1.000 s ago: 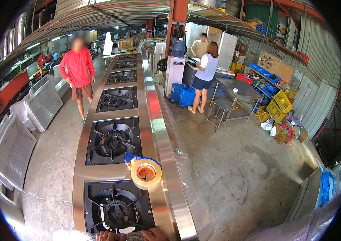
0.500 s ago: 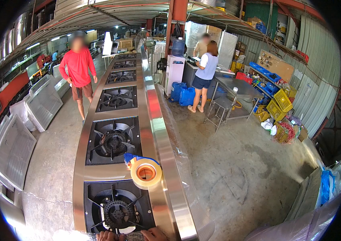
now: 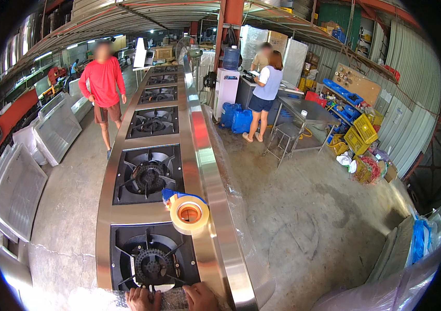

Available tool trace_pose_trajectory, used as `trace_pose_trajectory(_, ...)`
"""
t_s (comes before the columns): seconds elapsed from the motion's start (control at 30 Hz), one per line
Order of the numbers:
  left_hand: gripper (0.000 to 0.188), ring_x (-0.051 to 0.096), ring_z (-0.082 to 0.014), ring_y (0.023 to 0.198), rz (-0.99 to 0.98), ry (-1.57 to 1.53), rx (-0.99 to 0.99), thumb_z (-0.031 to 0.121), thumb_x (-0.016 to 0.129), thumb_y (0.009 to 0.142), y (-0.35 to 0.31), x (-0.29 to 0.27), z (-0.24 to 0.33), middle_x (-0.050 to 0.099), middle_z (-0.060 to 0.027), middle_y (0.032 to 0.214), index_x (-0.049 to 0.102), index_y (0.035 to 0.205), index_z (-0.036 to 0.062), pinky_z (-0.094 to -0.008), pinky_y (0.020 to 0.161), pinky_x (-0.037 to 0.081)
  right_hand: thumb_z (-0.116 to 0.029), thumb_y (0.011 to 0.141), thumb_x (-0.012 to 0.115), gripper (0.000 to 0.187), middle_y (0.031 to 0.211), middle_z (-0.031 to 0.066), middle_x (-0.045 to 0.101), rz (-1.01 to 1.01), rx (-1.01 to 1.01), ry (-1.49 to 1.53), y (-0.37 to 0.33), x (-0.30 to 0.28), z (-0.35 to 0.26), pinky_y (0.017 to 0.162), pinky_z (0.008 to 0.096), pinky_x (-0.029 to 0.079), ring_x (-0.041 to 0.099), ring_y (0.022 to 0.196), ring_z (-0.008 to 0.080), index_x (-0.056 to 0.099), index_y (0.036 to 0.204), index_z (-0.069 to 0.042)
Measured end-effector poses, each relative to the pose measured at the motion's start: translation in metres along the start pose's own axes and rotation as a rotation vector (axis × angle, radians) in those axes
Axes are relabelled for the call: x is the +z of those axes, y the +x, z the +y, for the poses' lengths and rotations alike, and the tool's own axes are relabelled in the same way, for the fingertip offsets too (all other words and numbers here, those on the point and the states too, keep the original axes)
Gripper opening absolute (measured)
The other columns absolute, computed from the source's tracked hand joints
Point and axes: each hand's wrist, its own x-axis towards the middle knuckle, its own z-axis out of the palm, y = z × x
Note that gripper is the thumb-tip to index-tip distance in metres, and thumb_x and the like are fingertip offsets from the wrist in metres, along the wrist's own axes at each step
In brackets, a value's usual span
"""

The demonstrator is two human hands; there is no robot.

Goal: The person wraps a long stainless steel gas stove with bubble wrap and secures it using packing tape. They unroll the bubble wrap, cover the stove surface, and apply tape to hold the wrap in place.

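Both hands [image 3: 143, 299] [image 3: 201, 297] part-curled on grey edge [image 3: 174, 299] nr front burner [image 3: 153, 263], can't tell if gripping.

Strong glare burns out to white around the near left corner of the long stainless-steel stove counter [image 3: 137, 213], whose raised right edge carries bright streaks. Beyond its far edge, small white ceiling tubes [image 3: 43, 55] glow in dimness. Fisheye curvature bends the dark-rimmed surroundings.

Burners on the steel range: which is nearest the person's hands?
The lowest burner in the picture, just beyond the left hand and right hand; the others lie farther up the row.
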Motion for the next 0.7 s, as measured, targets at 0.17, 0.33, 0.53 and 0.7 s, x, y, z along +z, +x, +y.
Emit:
trace_pose_trajectory(0.17,0.037,0.053,-0.0330,0.072,0.032,0.009,-0.030,0.025,0.079,0.080,0.003,-0.004,0.012,0.051,-0.0088,0.066,0.049,0.064,0.0097,-0.0473,0.070,0.036,-0.007,0.087,0.071,0.029,0.091,0.0144,0.060,-0.046,-0.109,0.027,0.002,0.010,0.020,0.072,0.0457,0.050,0.061,0.084,0.0355,0.068,0.115,-0.004)
trace_pose_trajectory(0.33,0.036,0.055,-0.0332,0.075,0.011,-0.016,-0.074,0.027,0.079,0.081,0.004,-0.008,0.012,0.054,-0.0090,0.068,0.051,0.065,0.0100,-0.0472,0.071,0.038,-0.011,0.088,0.074,0.025,0.091,0.0135,0.061,-0.005,-0.187,-0.008,0.016,-0.023,-0.013,0.071,0.0446,0.051,0.062,0.086,0.0323,0.069,0.111,-0.006)
trace_pose_trajectory(0.53,0.035,0.057,-0.0317,0.074,0.051,-0.010,-0.053,0.029,0.078,0.081,0.003,-0.003,0.008,0.056,-0.0073,0.069,0.053,0.065,0.0112,-0.0463,0.072,0.039,-0.012,0.085,0.076,0.028,0.096,0.0131,0.062,0.103,-0.300,0.048,0.004,-0.044,-0.039,0.074,0.0419,0.055,0.064,0.086,0.0306,0.068,0.110,-0.002)
trace_pose_trajectory(0.7,0.035,0.058,-0.0318,0.075,0.044,0.001,-0.053,0.028,0.077,0.081,0.002,-0.006,0.009,0.057,-0.0076,0.068,0.052,0.064,0.0112,-0.0467,0.073,0.040,-0.010,0.084,0.077,0.027,0.092,0.0116,0.063,0.182,-0.419,0.060,-0.005,-0.061,-0.062,0.072,0.0414,0.056,0.064,0.080,0.0301,0.067,0.107,-0.002)
